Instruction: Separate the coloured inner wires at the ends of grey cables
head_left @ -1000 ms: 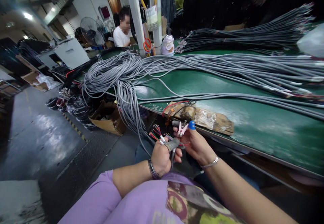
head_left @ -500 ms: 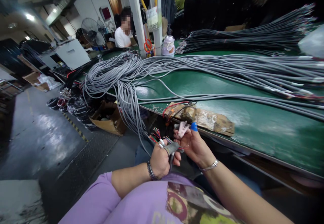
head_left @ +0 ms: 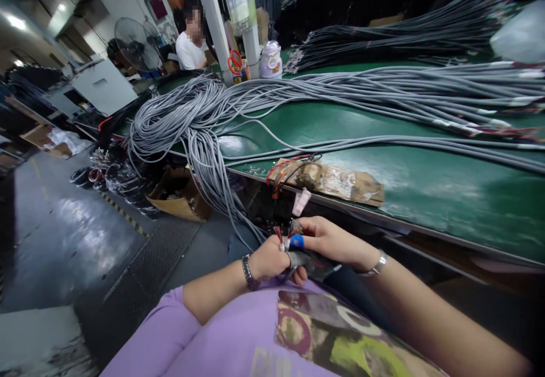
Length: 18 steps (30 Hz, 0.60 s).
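Wire ends [head_left: 279, 235], thin and coloured, poke from the left hand [head_left: 270, 259], fingers curled tight round their grey cable below the bench edge. Right hand [head_left: 330, 241], blue-capped fingertip, pinches them. Smooth green bench [head_left: 409, 178] carries grey cable bundles [head_left: 340, 96].

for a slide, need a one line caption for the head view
Both hands, left hand and right hand, pinch coloured wire ends beside a green bench.

cables [head_left: 340, 90]: grey, at 12 o'clock
table [head_left: 426, 178]: dark green
sleeve [head_left: 162, 337]: lilac, at 7 o'clock
printed cloth [head_left: 340, 337]: maroon, yellow-green and white pattern, at 6 o'clock
fingertip cover [head_left: 297, 242]: blue
scissors [head_left: 234, 62]: red handles, at 11 o'clock
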### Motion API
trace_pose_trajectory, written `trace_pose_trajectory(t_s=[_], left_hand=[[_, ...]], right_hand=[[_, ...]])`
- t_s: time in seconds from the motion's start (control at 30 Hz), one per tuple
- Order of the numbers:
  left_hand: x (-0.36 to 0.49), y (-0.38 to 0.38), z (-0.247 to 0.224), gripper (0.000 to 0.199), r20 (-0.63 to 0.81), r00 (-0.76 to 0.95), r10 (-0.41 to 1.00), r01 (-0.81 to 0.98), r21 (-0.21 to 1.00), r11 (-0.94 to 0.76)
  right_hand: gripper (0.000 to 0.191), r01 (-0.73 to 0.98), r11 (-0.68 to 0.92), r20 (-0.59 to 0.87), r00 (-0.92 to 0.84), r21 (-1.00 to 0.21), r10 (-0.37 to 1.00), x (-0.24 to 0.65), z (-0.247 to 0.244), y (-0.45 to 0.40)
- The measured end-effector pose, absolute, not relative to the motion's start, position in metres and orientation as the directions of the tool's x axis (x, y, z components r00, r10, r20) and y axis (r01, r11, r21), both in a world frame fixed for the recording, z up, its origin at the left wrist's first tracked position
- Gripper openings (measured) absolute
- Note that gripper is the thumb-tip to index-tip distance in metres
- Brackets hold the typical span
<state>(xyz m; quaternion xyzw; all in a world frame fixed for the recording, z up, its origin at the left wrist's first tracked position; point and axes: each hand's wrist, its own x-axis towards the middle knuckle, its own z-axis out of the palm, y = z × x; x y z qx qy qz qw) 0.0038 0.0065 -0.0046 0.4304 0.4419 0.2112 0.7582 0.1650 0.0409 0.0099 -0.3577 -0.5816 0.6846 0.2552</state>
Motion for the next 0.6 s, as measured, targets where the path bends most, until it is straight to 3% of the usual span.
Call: trace_pose_trajectory(t_s=[0.07,0.23,0.37,0.47,0.6], left_hand=[[0.002,0.009,-0.004,0.044,-0.519,0.503,0.692,0.067,0.821,0.567],[0.0,0.013,-0.004,0.049,-0.497,0.268,0.825,-0.172,0.818,0.549],[0.004,0.013,-0.006,0.051,-0.463,0.185,0.867,-0.258,0.828,0.498],[0.006,0.011,-0.007,0.051,-0.448,0.186,0.875,-0.273,0.832,0.484],[0.003,0.01,-0.005,0.051,-0.452,0.288,0.845,-0.222,0.826,0.518]], right_hand=[[0.035,0.038,-0.183,-0.173,-0.56,-0.982,0.81,0.165,0.007,0.039],[0.037,-0.219,-0.281,-0.22,-0.264,-0.935,0.939,0.179,-0.01,0.034],[0.036,-0.167,-0.233,-0.18,-0.282,-0.958,0.942,0.178,-0.015,0.021],[0.027,-0.169,-0.139,-0.107,-0.188,-0.976,0.976,0.164,-0.013,0.01],[0.024,-0.296,-0.238,-0.144,-0.306,-0.925,0.941,0.151,-0.009,0.007]])
